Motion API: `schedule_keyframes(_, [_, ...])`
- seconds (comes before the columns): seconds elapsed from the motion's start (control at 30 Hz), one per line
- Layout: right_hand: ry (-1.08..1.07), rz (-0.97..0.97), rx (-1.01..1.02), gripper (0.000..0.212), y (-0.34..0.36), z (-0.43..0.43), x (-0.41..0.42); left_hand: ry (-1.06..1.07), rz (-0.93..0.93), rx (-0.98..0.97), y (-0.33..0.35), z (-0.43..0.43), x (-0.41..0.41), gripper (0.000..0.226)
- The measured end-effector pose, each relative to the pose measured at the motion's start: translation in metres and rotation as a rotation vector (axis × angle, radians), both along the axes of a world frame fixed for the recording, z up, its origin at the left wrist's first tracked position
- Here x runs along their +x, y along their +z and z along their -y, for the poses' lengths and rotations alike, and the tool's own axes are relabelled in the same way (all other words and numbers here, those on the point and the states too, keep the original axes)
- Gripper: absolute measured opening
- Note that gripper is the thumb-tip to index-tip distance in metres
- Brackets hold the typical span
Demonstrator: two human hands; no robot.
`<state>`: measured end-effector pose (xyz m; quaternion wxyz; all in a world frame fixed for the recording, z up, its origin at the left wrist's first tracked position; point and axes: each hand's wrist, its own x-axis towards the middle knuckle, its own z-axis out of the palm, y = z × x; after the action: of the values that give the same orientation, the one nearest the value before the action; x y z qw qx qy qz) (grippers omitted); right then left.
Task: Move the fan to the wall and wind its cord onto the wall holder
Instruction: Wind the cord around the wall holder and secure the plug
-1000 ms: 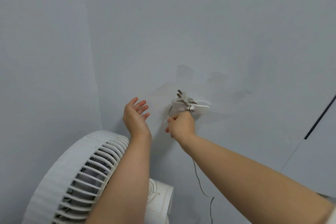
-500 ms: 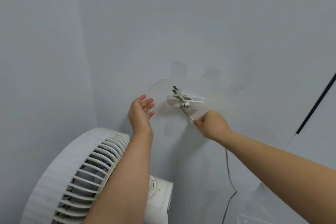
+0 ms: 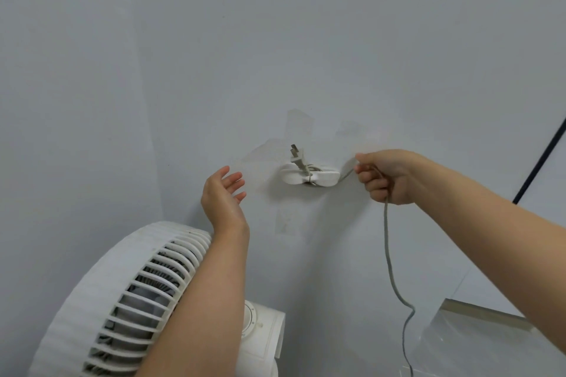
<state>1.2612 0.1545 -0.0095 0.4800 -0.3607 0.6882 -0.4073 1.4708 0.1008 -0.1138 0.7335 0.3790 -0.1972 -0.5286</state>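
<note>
Pale grey wall (image 3: 306,40) fills nearly the whole frame, patched with duller marks around the middle; a dark line (image 3: 539,162) slants down the right edge, and a clear plastic piece (image 3: 477,327) shows at lower right. Since a second ago the right hand (image 3: 386,176) has swung from just under the wall holder (image 3: 309,176) out to its right, at centre-right of the frame; its fingers are curled round the grey cord (image 3: 387,242), which runs in a short stretch from the fist to the holder and hangs slack from the fist toward the bottom edge. That reads as another turn being laid on; winding looks under way, with a good length of cord yet to take up. The left hand (image 3: 222,196) has kept its place left of the holder, fingers spread, touching nothing. By count: one fan (image 3: 128,300), at lower left, near the wall; one holder, at centre; one cord; one plug (image 3: 296,157), prongs up, on top of the holder; two hands.
</note>
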Motion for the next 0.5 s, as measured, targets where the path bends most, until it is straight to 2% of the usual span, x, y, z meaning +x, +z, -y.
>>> schedule_keyframes(0.1, [-0.008, 0.053, -0.017, 0.038, 0.004, -0.002, 0.007, 0.034, 0.001, 0.005, 0.0, 0.001, 0.003, 0.025])
schedule_keyframes(0.27, [-0.083, -0.234, -0.099, 0.034, -0.01, -0.003, 0.014, 0.037, 0.005, 0.015, -0.002, 0.002, 0.006, 0.027])
schedule_keyframes(0.5, [-0.042, -0.223, -0.276, 0.033, 0.004, 0.001, 0.03, 0.042, 0.0, 0.009, -0.001, 0.0, 0.001, 0.025])
